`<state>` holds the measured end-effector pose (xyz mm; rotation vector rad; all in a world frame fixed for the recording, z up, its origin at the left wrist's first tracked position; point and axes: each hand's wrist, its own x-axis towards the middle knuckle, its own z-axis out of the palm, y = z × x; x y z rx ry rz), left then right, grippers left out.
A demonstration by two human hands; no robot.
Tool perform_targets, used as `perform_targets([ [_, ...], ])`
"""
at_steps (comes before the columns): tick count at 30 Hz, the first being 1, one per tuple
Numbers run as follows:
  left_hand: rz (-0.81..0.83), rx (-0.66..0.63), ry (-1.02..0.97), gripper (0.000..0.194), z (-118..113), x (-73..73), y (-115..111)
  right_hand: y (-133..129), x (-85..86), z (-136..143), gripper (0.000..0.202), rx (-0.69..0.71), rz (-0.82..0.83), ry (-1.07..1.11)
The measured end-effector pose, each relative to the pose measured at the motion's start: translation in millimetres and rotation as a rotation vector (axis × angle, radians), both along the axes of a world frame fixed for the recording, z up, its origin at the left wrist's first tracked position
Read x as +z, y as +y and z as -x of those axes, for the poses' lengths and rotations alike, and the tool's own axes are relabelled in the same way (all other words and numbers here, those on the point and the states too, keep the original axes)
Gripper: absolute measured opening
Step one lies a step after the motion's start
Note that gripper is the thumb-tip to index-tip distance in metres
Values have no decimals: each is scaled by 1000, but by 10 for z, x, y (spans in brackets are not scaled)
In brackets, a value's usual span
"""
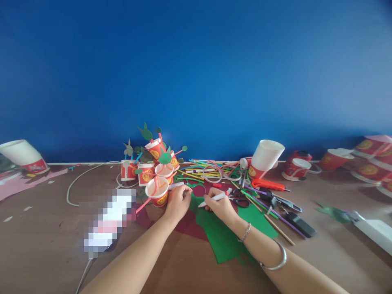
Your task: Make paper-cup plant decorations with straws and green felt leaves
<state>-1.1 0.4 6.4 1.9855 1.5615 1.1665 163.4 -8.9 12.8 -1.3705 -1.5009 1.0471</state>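
My right hand (pixel 218 204) grips a white marker (pixel 219 197) with a red end, its tip pointing down and left over the green paper (pixel 223 239). The fingers of my left hand (pixel 180 202) are curled together at the left edge of that green sheet, and what they pinch is hidden. A dark red sheet (pixel 186 226) lies under the green one. Beside my left hand stands a red-and-white paper cup (pixel 157 192) with a pink straw. Several more cups behind it carry straws topped with green paper cutouts (pixel 165 158).
Colored sticks (pixel 196 169) lie in a heap beyond my hands, near scissors (pixel 240 201). Stacked paper cups (pixel 266 158) and an orange-handled tool (pixel 269 184) are at the right, with keys and a black fob (pixel 298 223). A corded, pixelated device (pixel 110 222) lies at left.
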Motion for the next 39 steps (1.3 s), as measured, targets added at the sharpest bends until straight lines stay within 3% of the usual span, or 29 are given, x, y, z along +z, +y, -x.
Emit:
perform_targets([
  [39, 21, -2, -6, 13, 5, -12, 8, 14, -17, -3, 19, 15, -24, -70],
])
